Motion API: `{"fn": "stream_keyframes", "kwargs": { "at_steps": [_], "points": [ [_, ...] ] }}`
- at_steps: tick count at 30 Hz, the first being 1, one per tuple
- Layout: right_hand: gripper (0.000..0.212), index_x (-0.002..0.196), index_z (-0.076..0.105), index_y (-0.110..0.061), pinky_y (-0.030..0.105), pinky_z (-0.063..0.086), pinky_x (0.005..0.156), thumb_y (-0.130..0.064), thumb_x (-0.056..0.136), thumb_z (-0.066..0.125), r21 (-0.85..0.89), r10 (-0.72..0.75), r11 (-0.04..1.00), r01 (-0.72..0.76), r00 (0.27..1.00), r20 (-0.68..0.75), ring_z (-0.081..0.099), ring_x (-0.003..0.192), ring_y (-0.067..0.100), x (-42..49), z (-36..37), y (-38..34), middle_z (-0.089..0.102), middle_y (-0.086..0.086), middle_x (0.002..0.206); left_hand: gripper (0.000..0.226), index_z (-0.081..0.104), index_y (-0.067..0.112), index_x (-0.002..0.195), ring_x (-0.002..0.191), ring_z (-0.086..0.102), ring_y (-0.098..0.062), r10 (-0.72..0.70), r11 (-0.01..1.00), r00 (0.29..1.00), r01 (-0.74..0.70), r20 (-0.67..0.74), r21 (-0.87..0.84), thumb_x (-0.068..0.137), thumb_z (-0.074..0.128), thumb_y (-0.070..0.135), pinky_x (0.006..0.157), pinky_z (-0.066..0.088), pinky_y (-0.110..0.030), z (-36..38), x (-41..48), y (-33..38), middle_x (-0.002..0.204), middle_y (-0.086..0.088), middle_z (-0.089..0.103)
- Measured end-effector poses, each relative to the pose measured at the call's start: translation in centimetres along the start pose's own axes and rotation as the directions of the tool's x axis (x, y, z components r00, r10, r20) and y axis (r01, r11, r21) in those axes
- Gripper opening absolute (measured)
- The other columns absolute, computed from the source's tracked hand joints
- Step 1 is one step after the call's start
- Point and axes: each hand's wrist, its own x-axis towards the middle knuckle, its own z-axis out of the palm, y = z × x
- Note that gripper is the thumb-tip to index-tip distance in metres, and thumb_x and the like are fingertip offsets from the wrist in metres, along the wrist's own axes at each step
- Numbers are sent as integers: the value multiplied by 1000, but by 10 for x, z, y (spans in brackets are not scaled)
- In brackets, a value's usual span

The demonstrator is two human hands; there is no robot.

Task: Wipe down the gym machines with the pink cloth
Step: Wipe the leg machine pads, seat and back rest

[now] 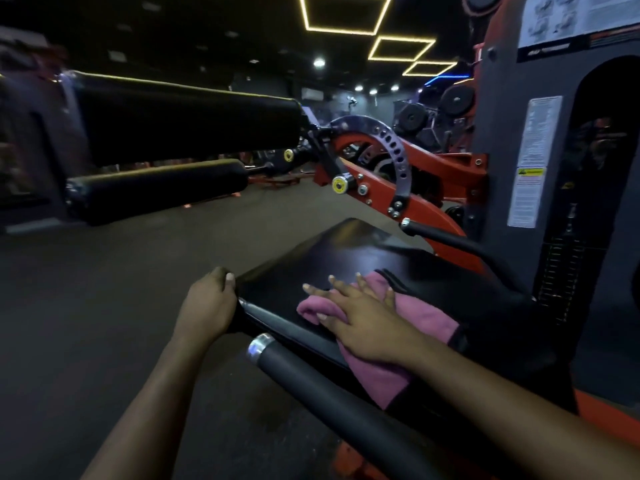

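While my right hand (367,323) lies flat, fingers spread straight, on the pink cloth (427,317), I have that cloth on the near right part of the black seat pad (329,258), one end hanging over the pad's near edge. My left hand (207,306) grips the pad's left corner, thumb on top, fingers curled under. Black handle grip (329,386) sits just below the pad's near edge. Two black rollers (187,129) beyond the pad, up left. Red frame (426,209) at the pad's far right.
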Motion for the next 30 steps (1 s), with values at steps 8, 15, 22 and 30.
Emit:
{"fn": "stream_keyframes", "kwargs": {
  "at_steps": [8,15,22,30],
  "points": [
    [47,153,33,-53,73,1,115,-53,106,36,-66,-75,995,76,997,4,14,154,34,115,6,-54,30,-2,165,25,41,15,85,82,54,-33,-119,976,979,84,-168,-202,107,37,26,71,38,-40,27,-4,-4,89,-15,60],
    [27,118,64,-53,61,19,114,-52,99,44,-109,-72,990,89,986,151,48,134,19,200,3,-68,58,-17,142,31,49,10,125,107,57,-35,-141,965,968,88,-207,-249,107,33,29,90,46,-47,35,-2,-13,116,-15,61],
    [40,137,51,-48,75,12,113,-57,99,44,11,-194,981,194,981,7,35,146,19,129,12,-46,49,-15,150,26,50,10,112,102,56,-36,-174,962,964,122,-201,-246,107,32,28,87,45,-46,29,-8,-4,112,-18,61],
    [57,156,11,-54,65,-1,122,-65,103,27,-108,-237,965,240,971,44,-3,157,10,-1,12,-14,6,-20,169,40,47,7,99,99,57,-39,-223,951,959,175,-173,-254,108,29,41,84,45,-48,25,-17,5,107,-22,61]
  ]
}}
